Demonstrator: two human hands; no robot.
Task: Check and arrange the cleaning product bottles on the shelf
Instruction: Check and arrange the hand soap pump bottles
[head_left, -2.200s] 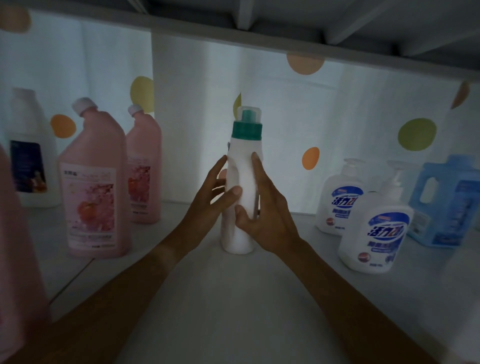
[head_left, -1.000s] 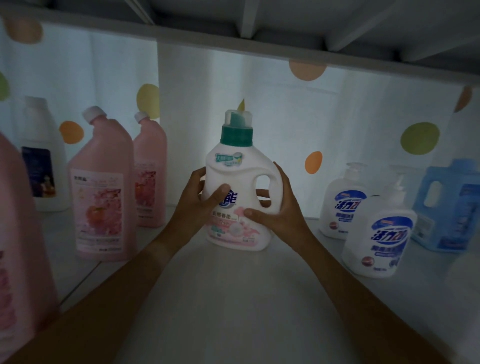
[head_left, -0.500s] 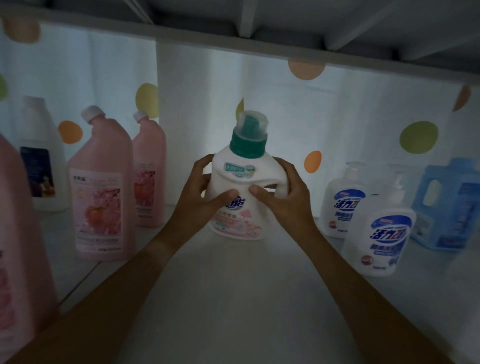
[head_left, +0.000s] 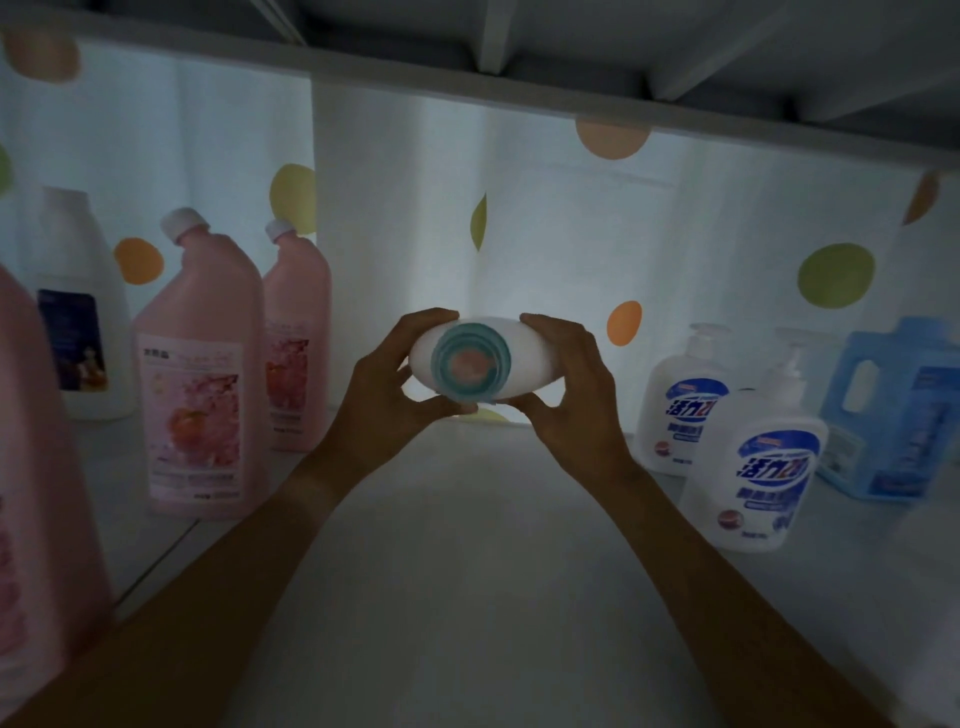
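Tipping toward the camera since earlier, detergent bottle (head_left: 524, 364) now shows its cap.

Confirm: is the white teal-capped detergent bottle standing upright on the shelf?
No, both hands hold the white teal-capped detergent bottle tipped, cap facing the camera.

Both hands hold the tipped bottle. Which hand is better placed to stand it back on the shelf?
Neither clearly. The left hand and right hand grip opposite sides of the white bottle, its teal cap facing the camera. Bare shelf lies directly below.
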